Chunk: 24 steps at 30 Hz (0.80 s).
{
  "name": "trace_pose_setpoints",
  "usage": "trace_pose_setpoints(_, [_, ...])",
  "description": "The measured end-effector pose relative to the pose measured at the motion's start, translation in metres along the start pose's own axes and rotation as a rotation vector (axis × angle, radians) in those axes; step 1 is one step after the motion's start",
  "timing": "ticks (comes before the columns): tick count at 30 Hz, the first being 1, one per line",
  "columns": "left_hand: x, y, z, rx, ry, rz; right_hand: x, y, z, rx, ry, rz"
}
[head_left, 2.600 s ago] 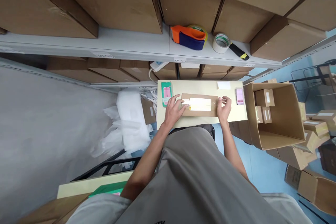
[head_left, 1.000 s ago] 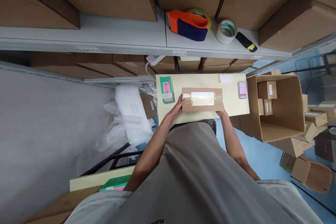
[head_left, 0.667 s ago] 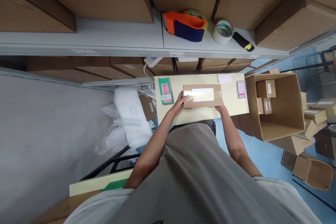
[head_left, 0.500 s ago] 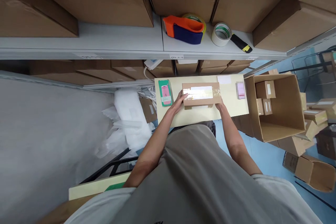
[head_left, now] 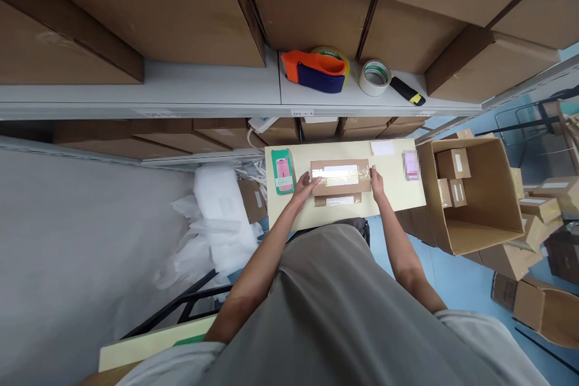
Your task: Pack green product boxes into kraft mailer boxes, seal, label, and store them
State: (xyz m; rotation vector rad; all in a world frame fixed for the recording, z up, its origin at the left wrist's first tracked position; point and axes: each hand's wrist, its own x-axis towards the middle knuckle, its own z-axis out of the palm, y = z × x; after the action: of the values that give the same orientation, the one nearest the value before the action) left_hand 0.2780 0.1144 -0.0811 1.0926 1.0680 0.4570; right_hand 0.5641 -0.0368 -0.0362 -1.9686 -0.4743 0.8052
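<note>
A cardboard box [head_left: 319, 164] with clear tape and a white label on top is between my hands over the cream tabletop [head_left: 393, 184]. My left hand [head_left: 305, 188] grips its left end, thumb laid on the top and fingers at the side. At the right end, my right hand [head_left: 377, 184] has its fingers pressed against the box's edge. Just on the near side shows another brown cardboard piece [head_left: 319, 201] with a white label, partly covered by the box. Left of my left hand lies a green package [head_left: 276, 164] with a pink item pictured or held in it.
A large open carton [head_left: 491, 193] with small boxes stands at the right. On the shelf above lie an orange-and-blue tape dispenser [head_left: 319, 75], a tape roll [head_left: 375, 78] and a cutter [head_left: 407, 91]. White wrap [head_left: 221, 211] sits left of the table. A pinkish card [head_left: 411, 165] lies at right.
The box is slightly further from my body relative to the labelled piece, which shows more now. My right hand has moved up along the box's right end. The view has tilted a little upward.
</note>
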Motion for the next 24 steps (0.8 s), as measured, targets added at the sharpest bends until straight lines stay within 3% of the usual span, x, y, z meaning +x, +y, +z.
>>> trace_pose_setpoints(3, [0.001, -0.001, -0.001, 0.034, 0.091, -0.011, -0.008, -0.01, -0.001, -0.016, 0.089, -0.035])
trace_pose_setpoints(7, [0.006, 0.007, 0.0, 0.107, 0.111, 0.168, -0.012, -0.016, 0.009, -0.146, 0.04, -0.143])
trace_pose_setpoints(11, [0.006, 0.014, 0.001, 0.16, 0.104, 0.24, -0.012, -0.009, 0.023, -0.153, 0.06, -0.095])
trace_pose_setpoints(18, [0.003, 0.018, 0.001, 0.185, 0.127, 0.2, -0.018, -0.005, 0.03, -0.08, 0.102, -0.063])
trace_pose_setpoints(24, [0.009, 0.023, 0.018, 0.099, 0.136, 0.15, -0.017, -0.014, 0.034, -0.078, 0.117, -0.076])
